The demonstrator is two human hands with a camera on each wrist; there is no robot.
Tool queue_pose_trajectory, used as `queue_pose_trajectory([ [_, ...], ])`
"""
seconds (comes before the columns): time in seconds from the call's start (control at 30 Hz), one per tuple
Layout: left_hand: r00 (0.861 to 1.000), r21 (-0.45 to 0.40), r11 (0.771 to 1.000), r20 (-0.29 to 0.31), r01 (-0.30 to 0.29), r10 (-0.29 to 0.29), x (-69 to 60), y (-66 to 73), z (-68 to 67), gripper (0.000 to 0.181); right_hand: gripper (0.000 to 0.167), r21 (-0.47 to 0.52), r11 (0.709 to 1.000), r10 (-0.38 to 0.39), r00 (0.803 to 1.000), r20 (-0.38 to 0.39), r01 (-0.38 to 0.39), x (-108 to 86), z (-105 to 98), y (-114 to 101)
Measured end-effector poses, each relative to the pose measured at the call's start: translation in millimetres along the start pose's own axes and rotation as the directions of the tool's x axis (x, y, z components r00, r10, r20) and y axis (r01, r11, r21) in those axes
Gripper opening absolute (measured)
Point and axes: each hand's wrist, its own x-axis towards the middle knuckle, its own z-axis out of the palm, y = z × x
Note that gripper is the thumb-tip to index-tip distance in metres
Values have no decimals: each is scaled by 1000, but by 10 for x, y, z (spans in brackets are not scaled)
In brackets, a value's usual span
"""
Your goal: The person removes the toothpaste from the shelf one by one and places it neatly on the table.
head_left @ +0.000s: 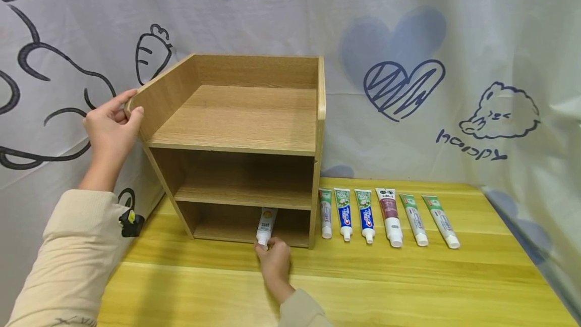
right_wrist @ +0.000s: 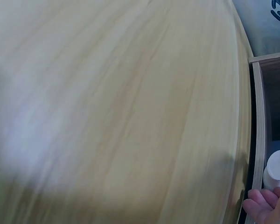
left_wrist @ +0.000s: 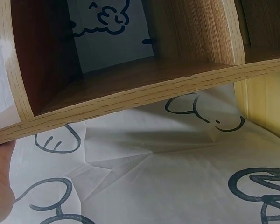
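A wooden shelf unit [head_left: 245,148] stands on the table, with an open top tray and two compartments beneath. My left hand [head_left: 111,122] grips the front upper corner of its left side panel between thumb and fingers. In the bottom compartment lies a white toothpaste tube [head_left: 266,223], its cap end toward me. With thumb and fingers my right hand [head_left: 275,261] pinches that cap at the compartment's front edge. The right wrist view catches only the round white cap [right_wrist: 277,167] and some fingertips [right_wrist: 259,200].
Right of the shelf, several toothpaste tubes lie in a row, caps toward me: blue-and-green ones [head_left: 343,215], a maroon-and-white one [head_left: 389,216] and green-and-white ones [head_left: 440,221]. A white curtain [head_left: 290,24] with drawings hangs behind the yellow wooden table [head_left: 408,286].
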Motion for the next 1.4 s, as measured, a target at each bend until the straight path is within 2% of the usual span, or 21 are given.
queue_pose_trajectory([
  [0.17, 1000, -12, 1000, 0, 5, -5, 0, -9, 3, 32, 15, 12, 998, -62, 998, -4, 62, 15, -65, 66],
  [0.37, 1000, -17, 1000, -2, 9, -9, 0, -8, 2, 32, 24, -26, 990, -138, 989, -62, 136, 61, -117, 115],
  [0.53, 1000, -18, 1000, 0, 14, -14, -6, -9, 1, 32, 28, -28, 987, -163, 983, -88, 161, 100, -112, 152],
  [0.73, 1000, -15, 1000, 1, 14, -14, 1, -10, 13, 32, 31, 12, 986, -167, 983, -78, 169, 118, -106, 179],
  [1.0, 1000, -23, 1000, -12, 12, -12, -5, -26, 16, 32, 29, 82, 983, -156, 983, -100, 164, 122, -144, 210],
  [1.2, 1000, -25, 1000, -17, 1, -1, 0, -43, 25, 32, 25, 121, 984, -121, 989, -88, 132, 125, -207, 250],
  [1.4, 1000, -25, 1000, -10, 17, -17, 14, -57, 27, 32, 26, 155, 985, -70, 996, -58, 78, 132, -279, 277],
])
